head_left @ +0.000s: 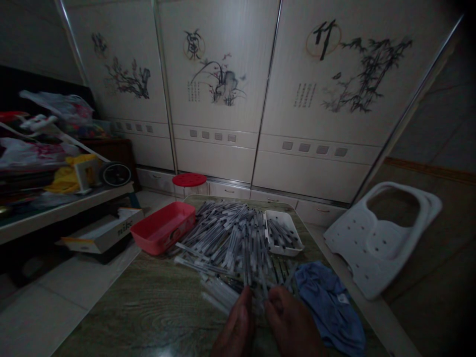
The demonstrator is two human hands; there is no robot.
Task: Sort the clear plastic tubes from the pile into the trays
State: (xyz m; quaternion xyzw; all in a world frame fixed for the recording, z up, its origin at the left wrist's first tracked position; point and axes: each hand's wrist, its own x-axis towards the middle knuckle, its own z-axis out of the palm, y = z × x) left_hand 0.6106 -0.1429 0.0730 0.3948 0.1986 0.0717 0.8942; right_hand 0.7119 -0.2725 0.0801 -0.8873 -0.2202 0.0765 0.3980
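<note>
A large heap of slim pens (226, 228) with clear barrels and dark or grey ends spreads over the wood-grain table (148, 292). My left hand (236, 325) is at the near side of the heap, its fingers pressed together and pointing forward; a pen (246, 270) runs forward from their tips. Just to its right, my right hand (292, 322) has its fingers curled in a pinch, with another slim pen (264, 283) sticking out ahead of them. The dim light blurs the exact grip. Several loose pens lie left of my left hand.
A red plastic box (163, 230) stands left of the heap, and a white tray (284, 252) holding pens stands right. Blue cloth (330, 307) lies beside my right hand. Beyond the table are a red stool (189, 179), a white folding chair (379, 248) and a shoebox (104, 230).
</note>
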